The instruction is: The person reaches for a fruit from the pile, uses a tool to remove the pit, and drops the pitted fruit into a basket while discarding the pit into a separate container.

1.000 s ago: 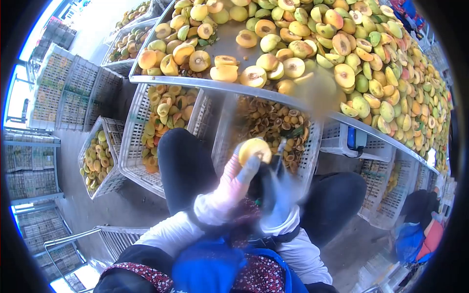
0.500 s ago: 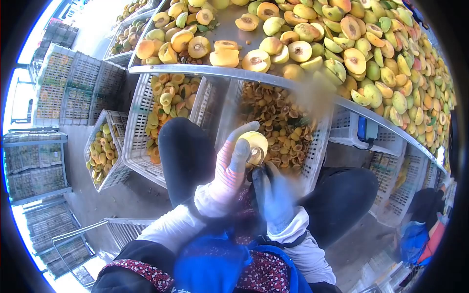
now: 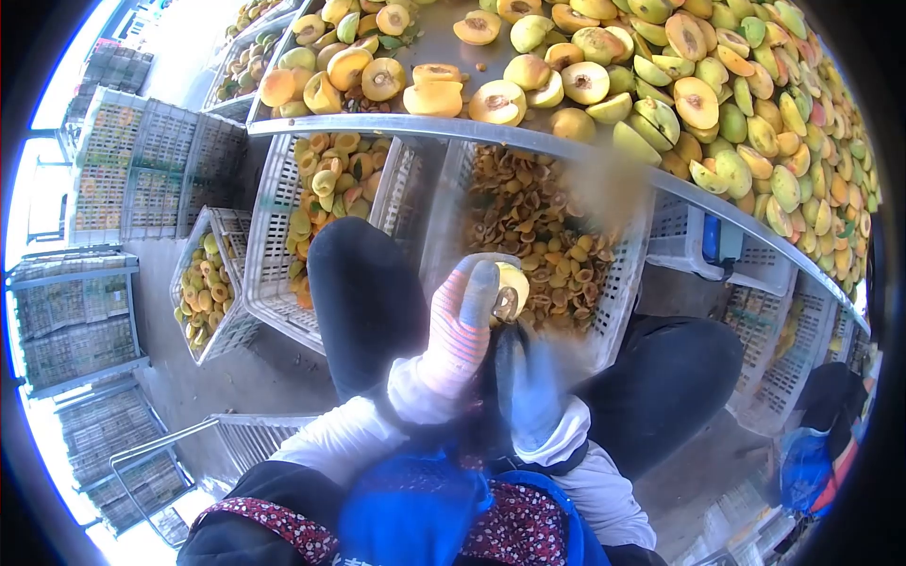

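Note:
In a striped glove, my left hand (image 3: 458,316) is closed around a halved yellow fruit (image 3: 511,291), its cut face turned toward my right hand. My right hand (image 3: 530,377), in a blue-grey glove and blurred, is closed just below the fruit; a small metallic ring-like part shows between them against the cut face. What the right fingers hold is too small and blurred to name. Both hands are above my lap, in front of a crate (image 3: 618,302) of brown and orange fruit pieces.
A metal-edged table (image 3: 425,125) heaped with halved fruit spans the top. Crates of fruit (image 3: 274,316) (image 3: 212,325) stand at the left, with stacked crates (image 3: 142,170) beyond. A blue object (image 3: 711,238) lies in a crate under the table. Another person (image 3: 807,462) is at the lower right.
My left hand and the fruit have moved slightly right and down, and its fingers are curled more over the fruit. The view has shifted a little.

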Tool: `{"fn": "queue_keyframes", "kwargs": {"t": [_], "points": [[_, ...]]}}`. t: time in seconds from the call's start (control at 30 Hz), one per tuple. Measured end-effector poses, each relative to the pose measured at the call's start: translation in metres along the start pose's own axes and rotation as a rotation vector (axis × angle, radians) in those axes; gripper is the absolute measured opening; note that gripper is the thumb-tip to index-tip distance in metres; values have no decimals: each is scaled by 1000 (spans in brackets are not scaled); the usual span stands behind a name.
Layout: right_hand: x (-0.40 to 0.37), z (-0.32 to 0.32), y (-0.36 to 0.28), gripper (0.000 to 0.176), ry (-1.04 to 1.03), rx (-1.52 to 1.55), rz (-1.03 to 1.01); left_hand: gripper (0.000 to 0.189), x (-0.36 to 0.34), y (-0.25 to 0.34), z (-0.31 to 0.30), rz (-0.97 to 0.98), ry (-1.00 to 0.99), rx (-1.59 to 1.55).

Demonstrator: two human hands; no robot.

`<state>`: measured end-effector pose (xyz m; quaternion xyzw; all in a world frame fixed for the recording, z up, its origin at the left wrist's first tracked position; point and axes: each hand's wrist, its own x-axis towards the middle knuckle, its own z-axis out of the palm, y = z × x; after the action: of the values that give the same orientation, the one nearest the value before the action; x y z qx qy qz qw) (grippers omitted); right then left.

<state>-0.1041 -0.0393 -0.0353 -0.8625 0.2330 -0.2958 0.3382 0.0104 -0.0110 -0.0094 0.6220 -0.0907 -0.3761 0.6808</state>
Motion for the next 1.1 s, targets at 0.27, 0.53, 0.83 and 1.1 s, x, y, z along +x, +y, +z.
{"fn": "queue_keyframes", "kwargs": {"t": [0.27,0.53,0.83,1.1], "points": [[3,0,-15,35,32,254,328,36,-4,-3,10,65,72,-93],[-3,0,-8,35,-28,268,341,41,-5,-13,7,183,27,84],[-38,-1,14,33,-184,375,249,29,2,-3,6,-6,-113,36],[-10,-22,6,37,-457,1379,1120,36,14,-9,-11,-151,-332,43]]}}
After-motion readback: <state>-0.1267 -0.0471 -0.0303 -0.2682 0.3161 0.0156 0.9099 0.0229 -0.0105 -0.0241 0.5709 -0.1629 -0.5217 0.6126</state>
